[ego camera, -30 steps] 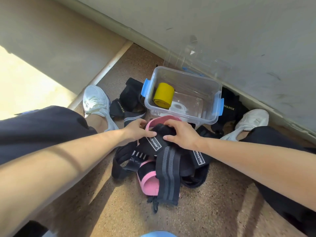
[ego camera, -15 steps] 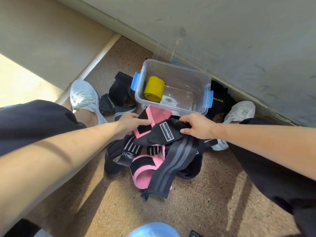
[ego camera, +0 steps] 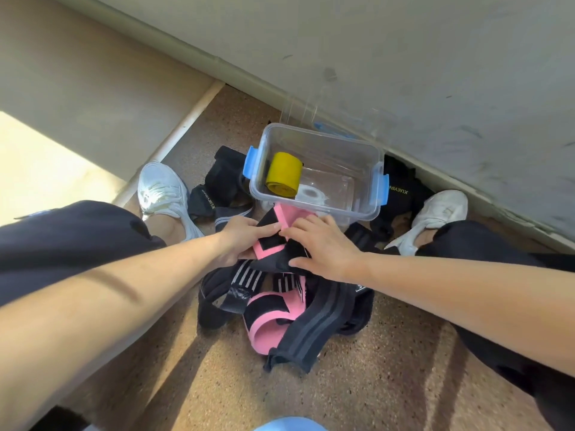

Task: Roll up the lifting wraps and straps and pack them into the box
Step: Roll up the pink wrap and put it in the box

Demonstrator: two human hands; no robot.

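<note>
A clear plastic box [ego camera: 378, 194] with blue clips stands on the floor by the wall. Inside it lie a rolled yellow wrap [ego camera: 284, 172] and a white tape roll [ego camera: 309, 192]. In front of the box is a tangled heap of wraps: a pink and black wrap [ego camera: 269, 248], a dark grey striped wrap [ego camera: 311, 334], and black straps. My left hand [ego camera: 241, 237] and my right hand [ego camera: 320, 247] meet on top of the heap, fingers gripping the pink and black wrap's upper end just below the box's front wall.
The box's clear lid [ego camera: 303, 112] leans against the wall behind it. Black sleeves lie left [ego camera: 222, 181] and right [ego camera: 401, 188] of the box. White shoes [ego camera: 163, 189] [ego camera: 435, 217] and dark trouser legs flank the heap. Speckled floor lies nearer me.
Both hands have come together from holding a black labelled strap apart to gripping the pink and black wrap's top end. The camera view has shifted slightly.
</note>
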